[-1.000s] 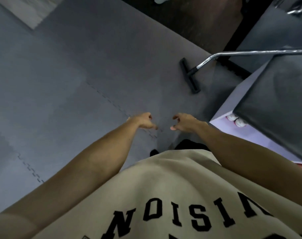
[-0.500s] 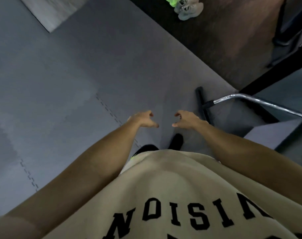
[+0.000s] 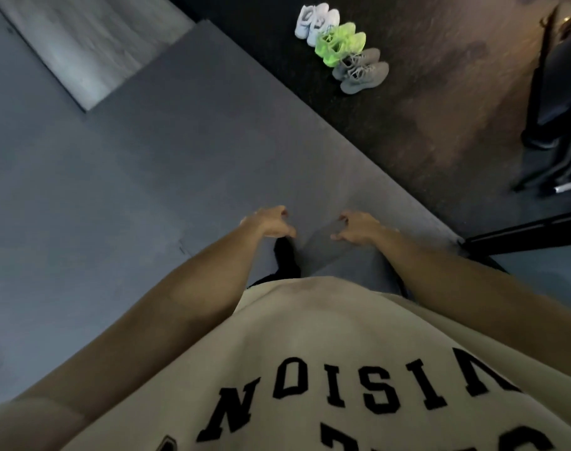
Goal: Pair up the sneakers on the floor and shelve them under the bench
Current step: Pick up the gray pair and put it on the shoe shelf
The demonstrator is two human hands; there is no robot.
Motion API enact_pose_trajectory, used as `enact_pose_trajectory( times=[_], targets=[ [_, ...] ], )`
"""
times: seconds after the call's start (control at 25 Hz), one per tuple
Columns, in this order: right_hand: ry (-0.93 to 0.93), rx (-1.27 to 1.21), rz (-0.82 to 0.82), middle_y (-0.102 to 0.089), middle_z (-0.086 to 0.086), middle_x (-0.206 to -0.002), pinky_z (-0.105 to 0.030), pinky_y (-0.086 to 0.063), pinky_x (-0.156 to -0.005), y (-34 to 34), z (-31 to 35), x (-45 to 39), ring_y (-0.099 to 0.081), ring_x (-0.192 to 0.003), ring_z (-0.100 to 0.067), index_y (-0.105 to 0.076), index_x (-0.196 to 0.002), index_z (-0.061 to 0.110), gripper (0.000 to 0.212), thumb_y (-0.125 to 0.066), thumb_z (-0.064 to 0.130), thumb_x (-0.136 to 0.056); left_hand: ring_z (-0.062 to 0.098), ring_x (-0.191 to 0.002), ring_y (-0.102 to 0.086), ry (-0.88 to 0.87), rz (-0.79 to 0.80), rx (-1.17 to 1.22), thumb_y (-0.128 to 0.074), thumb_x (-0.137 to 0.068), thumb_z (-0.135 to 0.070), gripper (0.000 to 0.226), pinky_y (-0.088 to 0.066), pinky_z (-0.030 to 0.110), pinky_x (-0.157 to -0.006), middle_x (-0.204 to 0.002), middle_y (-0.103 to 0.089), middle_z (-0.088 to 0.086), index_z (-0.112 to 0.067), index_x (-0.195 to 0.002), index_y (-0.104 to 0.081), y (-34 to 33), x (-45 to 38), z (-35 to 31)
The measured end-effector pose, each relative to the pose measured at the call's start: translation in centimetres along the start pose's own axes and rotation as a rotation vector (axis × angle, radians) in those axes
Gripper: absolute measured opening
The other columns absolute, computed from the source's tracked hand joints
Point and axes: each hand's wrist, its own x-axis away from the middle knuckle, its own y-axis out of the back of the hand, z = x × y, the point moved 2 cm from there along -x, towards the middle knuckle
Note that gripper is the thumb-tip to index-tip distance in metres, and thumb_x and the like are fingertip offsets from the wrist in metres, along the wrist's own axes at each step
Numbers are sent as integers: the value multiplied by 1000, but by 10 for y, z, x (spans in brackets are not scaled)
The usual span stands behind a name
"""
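Both arms are held out in front of the body, over a grey mat (image 3: 121, 177). The left hand (image 3: 271, 222) and the right hand (image 3: 355, 227) are seen close together but apart, palms down, with fingers loosely curled and spread; nothing is held in either. A grey trouser leg (image 3: 339, 258) and a black shoe (image 3: 285, 258) are seen just below the hands.

Six sneakers are lined up in a row on dark flooring (image 3: 440, 102) beyond the mat's edge, well apart from the hands: a white pair (image 3: 316, 22) farthest, a neon green pair (image 3: 339, 43) in the middle, and a grey pair (image 3: 362, 70) nearest. The pairs are set just beside one another, the green one touching or overlapping its neighbours. No brand mark can be made out on any of them.

A beige shirt (image 3: 310, 336) fills the lower part of the view; black block letters are printed on it, seen upside down and cut off, so that only "NOISI" and part of a further letter can be read. A second line of lettering below is too cropped to read.

Black stands and chrome bars (image 3: 570, 177) are seen at the right edge, and a pale panel (image 3: 82, 47) at the upper left
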Motion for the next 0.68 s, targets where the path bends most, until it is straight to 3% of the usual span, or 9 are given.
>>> enact_pose_trajectory(
  times=[0.24,0.4,0.68],
  targets=[
    [-44,-110,-23,-54,-10,-131,-32,-42,-89,88,85,-92,-53,-118,-28,-46,-134,15,61,-72,36,-83,25,-118,-54,-88,-13,-74,-73,-69,-54,77,-45,42,-100,-131,-57,3,-28,-137,-45,149,-85,-7],
    [-78,-147,-53,-49,-10,-138,-35,-41,-100,146,121,-155,-49,-124,-29,-45,-138,13,61,-69,35,-86,25,-115,-55,-114,10,-159,-71,-64,-57,81,-46,44,-98,-129,-58,2,-31,-136,-44,231,-145,-26],
    [-93,-213,-51,-49,-11,-136,-39,-43,-102,280,150,-284,-50,-122,-29,-43,-139,14,61,-70,29,-87,28,-110,-57,-134,-1,-240,-72,-63,-57,83,-46,46,-97,-125,-58,5,-30,-136,-43,367,-271,-99]
  ],
)
